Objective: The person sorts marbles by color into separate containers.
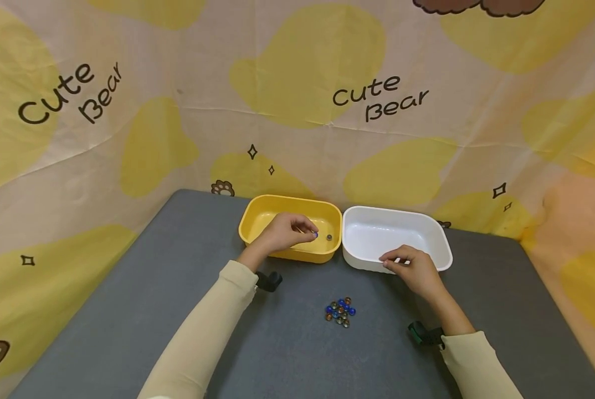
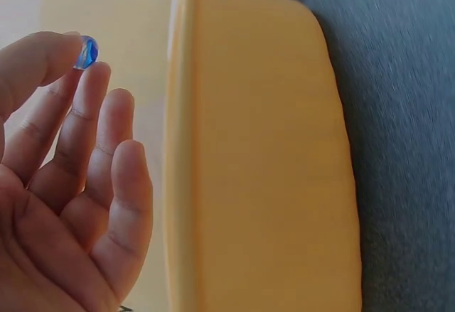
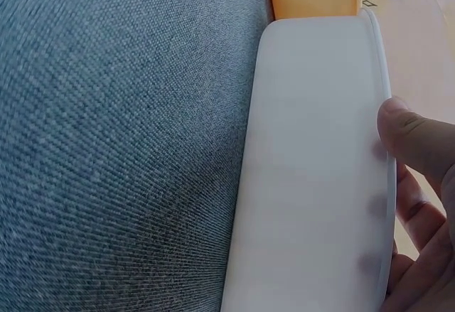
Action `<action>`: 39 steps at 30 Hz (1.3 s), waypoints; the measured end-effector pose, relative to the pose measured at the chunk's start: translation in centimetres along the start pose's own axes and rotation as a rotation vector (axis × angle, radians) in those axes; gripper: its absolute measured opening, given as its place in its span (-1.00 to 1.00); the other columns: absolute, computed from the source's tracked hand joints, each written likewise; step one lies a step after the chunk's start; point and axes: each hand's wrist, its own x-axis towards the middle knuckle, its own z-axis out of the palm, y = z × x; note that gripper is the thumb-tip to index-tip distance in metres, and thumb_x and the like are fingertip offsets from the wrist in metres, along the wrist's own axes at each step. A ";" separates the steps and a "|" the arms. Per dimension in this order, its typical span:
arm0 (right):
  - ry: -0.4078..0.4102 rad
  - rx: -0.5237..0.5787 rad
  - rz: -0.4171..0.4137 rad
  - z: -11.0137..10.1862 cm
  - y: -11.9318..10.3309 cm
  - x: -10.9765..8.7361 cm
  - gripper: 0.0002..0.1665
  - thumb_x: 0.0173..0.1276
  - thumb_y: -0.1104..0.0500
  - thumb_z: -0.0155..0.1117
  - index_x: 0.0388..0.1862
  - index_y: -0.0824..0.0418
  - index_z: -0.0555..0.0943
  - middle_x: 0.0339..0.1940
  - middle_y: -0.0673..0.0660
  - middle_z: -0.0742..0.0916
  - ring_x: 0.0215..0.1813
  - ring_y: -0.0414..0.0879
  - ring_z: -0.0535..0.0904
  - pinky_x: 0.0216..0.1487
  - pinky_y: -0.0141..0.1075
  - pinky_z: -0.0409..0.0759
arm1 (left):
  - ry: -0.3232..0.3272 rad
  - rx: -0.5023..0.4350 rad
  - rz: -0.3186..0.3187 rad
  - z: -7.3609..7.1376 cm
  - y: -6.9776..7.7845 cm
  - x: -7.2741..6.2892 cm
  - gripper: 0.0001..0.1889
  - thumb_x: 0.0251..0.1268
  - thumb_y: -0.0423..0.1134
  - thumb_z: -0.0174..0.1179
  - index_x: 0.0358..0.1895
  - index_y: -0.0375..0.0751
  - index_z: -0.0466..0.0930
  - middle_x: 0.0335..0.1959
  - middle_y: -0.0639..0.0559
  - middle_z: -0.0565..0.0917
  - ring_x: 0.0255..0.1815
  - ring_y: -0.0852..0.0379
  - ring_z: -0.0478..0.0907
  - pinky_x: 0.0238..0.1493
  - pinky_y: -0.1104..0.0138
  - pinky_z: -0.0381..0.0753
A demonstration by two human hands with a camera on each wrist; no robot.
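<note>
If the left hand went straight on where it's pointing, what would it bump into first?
Probably the right end wall of the yellow tub, unless the left hand is high enough to clear it; depth is unclear. The loose marble ahead looks lower down.

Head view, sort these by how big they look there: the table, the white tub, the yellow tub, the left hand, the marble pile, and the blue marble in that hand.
1. Table
2. White tub and yellow tub, too alike to rank
3. Left hand
4. Marble pile
5. Blue marble
</note>
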 end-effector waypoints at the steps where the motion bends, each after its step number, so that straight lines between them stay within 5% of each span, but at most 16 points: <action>1: 0.000 0.001 0.001 0.0 0.0 0.0 -0.89 0.15 0.27 0.43 -0.34 0.10 0.78 -0.43 -0.02 0.73 -0.37 -0.35 0.47 -0.33 -0.45 0.46 | -0.002 0.000 -0.010 -0.1 -0.3 0.2 -0.88 0.20 -0.12 0.33 -0.22 0.02 0.73 -0.31 0.14 0.71 -0.30 0.13 0.54 -0.28 0.34 0.53; 19: 0.003 0.008 -0.004 0.0 0.1 0.0 -0.90 0.16 0.28 0.42 -0.34 0.12 0.77 -0.41 0.00 0.74 -0.39 -0.36 0.47 -0.34 -0.46 0.46 | -0.027 0.011 -0.081 -0.7 -3.8 3.8 -0.87 0.16 -0.20 0.35 -0.23 -0.07 0.73 -0.23 0.05 0.73 -0.19 0.12 0.59 -0.23 0.35 0.52; 26: 0.001 0.008 -0.009 -0.1 0.1 0.2 -0.90 0.16 0.27 0.42 -0.34 0.10 0.77 -0.41 -0.01 0.74 -0.40 -0.36 0.48 -0.35 -0.46 0.46 | -0.050 -0.028 -0.162 -0.7 -4.7 4.4 -0.86 0.19 -0.22 0.33 -0.20 -0.11 0.73 -0.21 0.01 0.72 -0.28 0.08 0.58 -0.31 0.37 0.52; 39: -0.006 0.003 0.006 -0.1 0.2 0.2 -0.89 0.15 0.27 0.43 -0.33 0.09 0.77 -0.41 0.00 0.74 -0.40 -0.35 0.46 -0.37 -0.45 0.45 | -0.067 0.014 -0.190 -0.3 -6.4 5.4 -0.89 0.15 -0.24 0.35 -0.27 -0.13 0.74 -0.27 0.03 0.71 -0.31 0.16 0.45 -0.30 0.42 0.44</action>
